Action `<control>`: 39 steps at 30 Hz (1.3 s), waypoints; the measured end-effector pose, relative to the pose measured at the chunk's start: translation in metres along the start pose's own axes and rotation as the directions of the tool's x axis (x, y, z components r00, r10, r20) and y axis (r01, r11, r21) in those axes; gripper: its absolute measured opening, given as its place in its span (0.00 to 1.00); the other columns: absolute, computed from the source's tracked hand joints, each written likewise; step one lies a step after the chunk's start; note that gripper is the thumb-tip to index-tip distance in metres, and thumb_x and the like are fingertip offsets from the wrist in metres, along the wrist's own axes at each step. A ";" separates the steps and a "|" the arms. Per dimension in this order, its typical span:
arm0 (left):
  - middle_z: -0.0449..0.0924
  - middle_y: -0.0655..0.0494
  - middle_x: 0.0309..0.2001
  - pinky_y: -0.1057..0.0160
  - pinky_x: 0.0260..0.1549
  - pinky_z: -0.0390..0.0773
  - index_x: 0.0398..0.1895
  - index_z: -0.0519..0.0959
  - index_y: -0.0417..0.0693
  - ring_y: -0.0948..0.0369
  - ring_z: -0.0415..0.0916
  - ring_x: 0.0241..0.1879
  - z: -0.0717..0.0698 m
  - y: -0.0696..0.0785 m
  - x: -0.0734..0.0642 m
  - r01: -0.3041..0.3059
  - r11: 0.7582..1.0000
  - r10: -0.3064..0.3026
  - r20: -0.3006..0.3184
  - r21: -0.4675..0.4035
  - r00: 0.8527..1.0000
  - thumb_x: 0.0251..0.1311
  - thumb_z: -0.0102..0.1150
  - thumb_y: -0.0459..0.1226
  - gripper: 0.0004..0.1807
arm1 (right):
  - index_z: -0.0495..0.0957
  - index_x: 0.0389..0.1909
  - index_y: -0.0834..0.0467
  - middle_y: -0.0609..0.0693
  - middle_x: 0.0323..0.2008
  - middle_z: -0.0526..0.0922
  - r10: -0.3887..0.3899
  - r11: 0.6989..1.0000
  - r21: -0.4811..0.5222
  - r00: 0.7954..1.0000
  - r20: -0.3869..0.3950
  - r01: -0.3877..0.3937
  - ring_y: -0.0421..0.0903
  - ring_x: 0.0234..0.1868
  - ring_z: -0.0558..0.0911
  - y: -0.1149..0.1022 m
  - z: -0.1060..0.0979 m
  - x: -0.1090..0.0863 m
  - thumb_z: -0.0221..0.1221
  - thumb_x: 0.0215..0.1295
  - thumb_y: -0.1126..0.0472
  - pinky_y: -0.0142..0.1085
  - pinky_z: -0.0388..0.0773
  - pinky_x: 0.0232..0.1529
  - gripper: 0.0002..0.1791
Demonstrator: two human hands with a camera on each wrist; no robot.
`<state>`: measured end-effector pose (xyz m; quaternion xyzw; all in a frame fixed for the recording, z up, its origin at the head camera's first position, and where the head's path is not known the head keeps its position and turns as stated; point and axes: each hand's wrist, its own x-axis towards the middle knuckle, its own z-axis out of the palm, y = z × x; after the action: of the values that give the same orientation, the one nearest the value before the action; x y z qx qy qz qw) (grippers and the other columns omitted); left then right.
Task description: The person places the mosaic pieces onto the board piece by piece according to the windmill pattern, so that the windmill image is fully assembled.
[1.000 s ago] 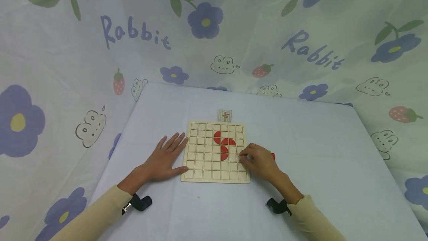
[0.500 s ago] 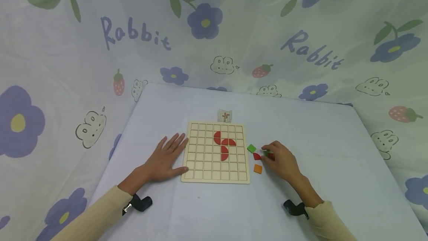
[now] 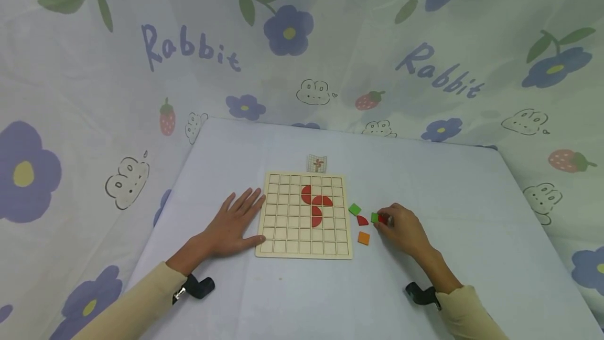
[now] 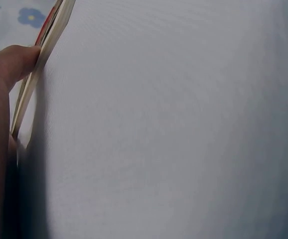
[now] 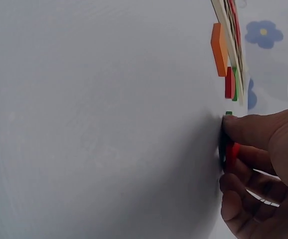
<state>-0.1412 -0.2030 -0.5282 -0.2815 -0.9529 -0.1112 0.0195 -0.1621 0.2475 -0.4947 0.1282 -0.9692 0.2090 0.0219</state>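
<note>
A square wooden grid board (image 3: pixel 287 227) lies on the white table, with several red quarter-circle tiles (image 3: pixel 316 216) set in its cells. Spread flat, my left hand (image 3: pixel 232 229) rests on the table with thumb and fingertips at the board's left edge. To the right of the board, my right hand (image 3: pixel 401 230) pinches a red tile (image 5: pixel 231 154) between thumb and fingers. Just left of those fingers lies a green square tile (image 3: pixel 375 218). Between hand and board are another green tile (image 3: pixel 355 209), a loose red quarter-circle tile (image 3: pixel 362 220) and an orange square tile (image 3: pixel 364 238).
A small gridded card (image 3: pixel 316 163) with a red figure printed on it lies just beyond the board's far edge. Patterned cloth walls (image 3: pixel 264 72) with flowers and rabbits enclose the table at the back and sides.
My right hand has moved right from the board's right edge to the loose tiles and now pinches a red one, uncovering the orange and green tiles. The left hand stays in place.
</note>
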 end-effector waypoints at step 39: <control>0.39 0.50 0.79 0.41 0.70 0.36 0.79 0.46 0.46 0.51 0.34 0.77 0.003 -0.002 0.001 0.004 1.000 -0.005 0.014 0.018 1.000 0.61 0.41 0.71 0.54 | 0.85 0.45 0.63 0.47 0.39 0.82 -0.255 0.885 0.372 0.960 -0.117 0.280 0.42 0.34 0.80 -0.078 0.022 0.045 0.73 0.50 0.72 0.33 0.82 0.37 0.19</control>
<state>-0.1428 -0.2036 -0.5313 -0.2800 -0.9546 -0.1006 0.0154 -0.1848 0.1589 -0.4797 0.2556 -0.8810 0.3941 0.0564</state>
